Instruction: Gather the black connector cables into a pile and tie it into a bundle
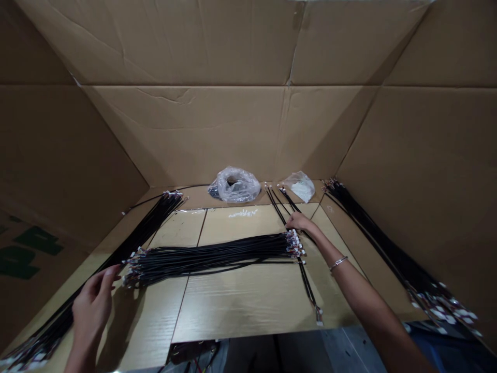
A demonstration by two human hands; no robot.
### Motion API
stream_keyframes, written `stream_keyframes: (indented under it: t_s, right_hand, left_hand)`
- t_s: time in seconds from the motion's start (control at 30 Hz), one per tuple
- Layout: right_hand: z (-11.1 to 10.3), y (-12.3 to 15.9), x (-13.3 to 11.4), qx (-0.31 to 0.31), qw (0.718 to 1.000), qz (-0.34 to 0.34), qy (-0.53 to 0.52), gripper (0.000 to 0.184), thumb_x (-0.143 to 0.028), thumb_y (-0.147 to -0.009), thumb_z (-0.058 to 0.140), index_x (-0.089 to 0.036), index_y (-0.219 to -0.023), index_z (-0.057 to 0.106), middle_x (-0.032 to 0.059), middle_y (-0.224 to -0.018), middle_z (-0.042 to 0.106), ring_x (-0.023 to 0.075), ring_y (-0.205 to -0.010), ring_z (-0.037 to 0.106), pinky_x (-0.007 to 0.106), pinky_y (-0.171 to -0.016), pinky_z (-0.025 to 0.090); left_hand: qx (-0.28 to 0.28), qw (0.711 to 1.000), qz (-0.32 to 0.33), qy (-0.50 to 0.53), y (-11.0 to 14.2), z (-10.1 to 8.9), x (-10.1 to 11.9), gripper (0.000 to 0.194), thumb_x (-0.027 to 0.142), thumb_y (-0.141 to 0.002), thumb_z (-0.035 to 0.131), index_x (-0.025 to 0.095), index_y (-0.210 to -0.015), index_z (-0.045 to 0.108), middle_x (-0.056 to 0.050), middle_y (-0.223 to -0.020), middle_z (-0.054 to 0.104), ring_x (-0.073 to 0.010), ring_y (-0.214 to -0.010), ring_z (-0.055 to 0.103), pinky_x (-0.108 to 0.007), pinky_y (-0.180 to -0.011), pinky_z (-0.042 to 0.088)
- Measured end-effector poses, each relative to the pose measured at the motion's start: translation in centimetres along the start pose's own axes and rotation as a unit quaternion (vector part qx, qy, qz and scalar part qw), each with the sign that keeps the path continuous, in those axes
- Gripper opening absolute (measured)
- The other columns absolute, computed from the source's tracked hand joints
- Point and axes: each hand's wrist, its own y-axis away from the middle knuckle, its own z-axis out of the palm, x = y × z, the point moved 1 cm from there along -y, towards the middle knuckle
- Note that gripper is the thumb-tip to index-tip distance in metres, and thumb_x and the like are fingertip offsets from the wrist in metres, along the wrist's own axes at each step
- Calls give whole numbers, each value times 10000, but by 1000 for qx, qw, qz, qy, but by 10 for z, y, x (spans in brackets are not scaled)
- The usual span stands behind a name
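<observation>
A thick bundle of black cables (pixel 217 255) with white connectors at both ends lies crosswise on the cardboard-covered table (pixel 248 300). My left hand (pixel 92 305) rests at the bundle's left end, fingers stretched toward the connectors and touching them. My right hand (pixel 301 221), with a bracelet on the wrist, reaches far forward and lies on a few loose black cables (pixel 289 210) that run diagonally past the bundle's right end. Its fingers are curled over these cables; whether they pinch one is hidden.
Long black cable bundles line the left side (pixel 128 248) and the right side (pixel 388 248). At the back stand a crumpled clear plastic bag (pixel 235 185) and a small bag of white parts (pixel 300 185). Cardboard walls (pixel 194 129) enclose the space.
</observation>
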Motion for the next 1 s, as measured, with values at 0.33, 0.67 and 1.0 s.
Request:
stream_keyframes:
  t_s: [0.33,0.67,1.0]
  right_hand:
    - [1,-1,-9,-91,992,69,57,314,-349,-921,629,-148,-1162,627,80,-1173,638,216,-968,647,383,-803,565]
    - [-8,1,2,-33,999,24,33,222,-331,-918,639,-122,-845,650,-25,-699,629,88,-547,569,225,-525,483]
    - [-3,-5,-2,-12,999,29,33,229,-287,-874,682,-111,-1021,673,78,-994,685,195,-849,662,331,-726,550]
  left_hand:
    - [-11,999,33,-5,15,2,1,385,594,-768,434,263,-846,614,-96,-1070,698,-348,-1041,645,-496,-1004,460]
    - [19,998,54,-26,15,1,-4,371,604,-747,418,275,-777,587,-83,-959,698,-349,-965,664,-491,-883,514]
    - [10,1000,20,-12,12,1,-8,487,621,-625,456,216,-828,632,-119,-1064,697,-355,-973,653,-495,-936,484]
